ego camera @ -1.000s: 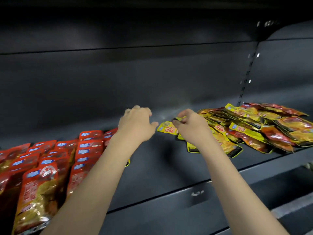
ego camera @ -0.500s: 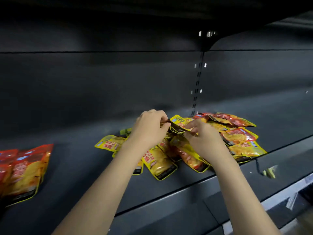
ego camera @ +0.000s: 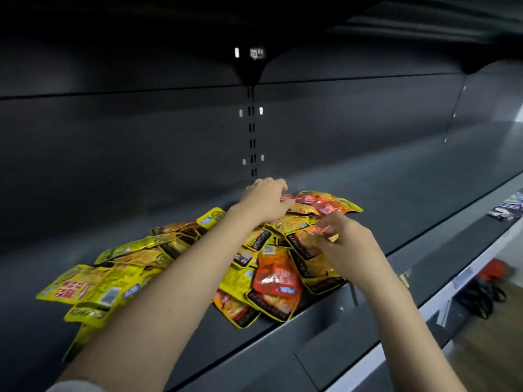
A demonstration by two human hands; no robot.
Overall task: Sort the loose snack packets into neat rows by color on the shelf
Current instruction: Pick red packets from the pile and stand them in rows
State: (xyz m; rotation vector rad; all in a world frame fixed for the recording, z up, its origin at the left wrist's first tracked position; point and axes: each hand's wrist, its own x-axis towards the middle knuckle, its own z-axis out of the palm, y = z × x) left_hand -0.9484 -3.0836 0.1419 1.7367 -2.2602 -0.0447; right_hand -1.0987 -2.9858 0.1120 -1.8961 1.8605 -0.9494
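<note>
The mixed pile of snack packets (ego camera: 254, 258) lies heaped on the dark shelf (ego camera: 396, 222), yellow ones (ego camera: 93, 290) trailing left, an orange-red one (ego camera: 276, 278) on top near the front. A second ago our hands worked at the gap beside the red rows; now both are over this heap. Left hand (ego camera: 264, 200) curls into the far packets, apparently gripping one; right hand (ego camera: 343, 237) pinches an orange packet (ego camera: 322, 230). We judge sorting here has barely begun.
</note>
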